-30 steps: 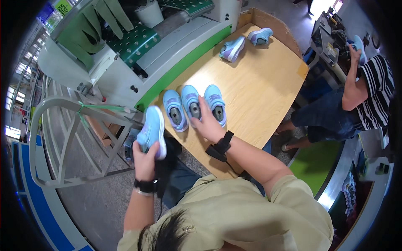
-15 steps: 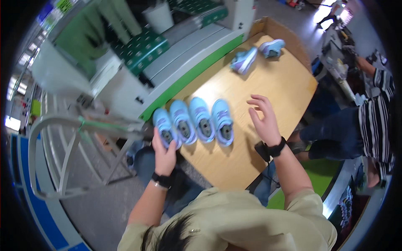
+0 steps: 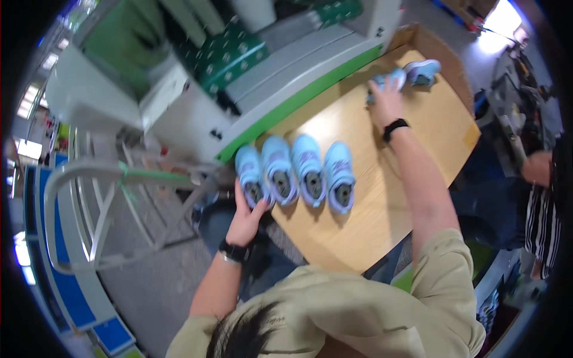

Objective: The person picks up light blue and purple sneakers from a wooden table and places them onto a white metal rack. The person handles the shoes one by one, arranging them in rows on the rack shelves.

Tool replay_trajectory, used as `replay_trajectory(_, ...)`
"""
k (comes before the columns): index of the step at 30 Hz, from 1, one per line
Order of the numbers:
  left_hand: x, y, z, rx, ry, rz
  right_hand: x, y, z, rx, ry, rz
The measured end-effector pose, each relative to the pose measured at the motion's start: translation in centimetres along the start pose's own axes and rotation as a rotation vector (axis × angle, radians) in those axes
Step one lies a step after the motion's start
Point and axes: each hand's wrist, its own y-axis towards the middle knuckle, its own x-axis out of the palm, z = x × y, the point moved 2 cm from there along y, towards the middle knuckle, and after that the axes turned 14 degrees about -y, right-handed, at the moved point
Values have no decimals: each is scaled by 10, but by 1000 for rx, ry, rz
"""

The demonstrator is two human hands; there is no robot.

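Grip of the left hand, in the head view, is bent around the heel of the leftmost shoe, thumb on one side and fingers on the other. This light-blue shoe stands at the tabletop's near left edge. Beside it, in a row, stand the second shoe, third shoe and fourth shoe, toes pointing away from the person. Well apart, toward the far end of the tabletop, the right hand lies over another shoe, its fingers somewhat spread; I cannot tell whether they have closed on it. Just beyond sits one last shoe, near the cardboard edging.
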Motion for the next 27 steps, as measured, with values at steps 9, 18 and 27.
replay_trajectory(9,-15,-4,-11,32,-26,3,-91,-231,27,308,1187,-226)
replay_trajectory(18,110,-30,46,658,648,-199,-118,-283,-14,264,1006,-156)
replay_trajectory(27,197,14,-50,539,518,-74,-115,-281,-33,384,1153,-104)
